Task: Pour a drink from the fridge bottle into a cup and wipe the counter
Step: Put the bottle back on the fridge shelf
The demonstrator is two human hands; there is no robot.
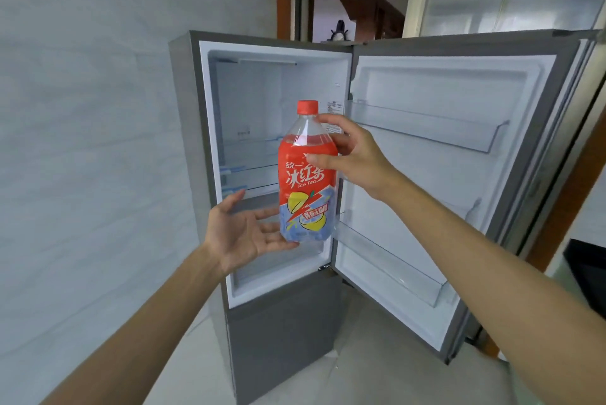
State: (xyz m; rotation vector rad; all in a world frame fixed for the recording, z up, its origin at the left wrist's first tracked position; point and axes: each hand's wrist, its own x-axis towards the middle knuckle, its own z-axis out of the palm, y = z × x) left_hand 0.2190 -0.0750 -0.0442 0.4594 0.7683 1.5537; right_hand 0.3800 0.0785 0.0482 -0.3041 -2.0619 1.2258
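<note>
Before the open fridge (210,83), right hand (357,155) grips bottle (306,175).

Pale floor (377,358), grey fridge (278,339) standing on it, glass shelves (249,171) inside

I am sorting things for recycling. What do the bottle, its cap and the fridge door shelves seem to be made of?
Bottle: clear glossy plastic, it seems; it is see-through above a printed red label film. Cap: probably opaque red plastic, matte, with no metallic shine. Door shelves: likely hard transparent plastic; the white door lining shows through them.
</note>
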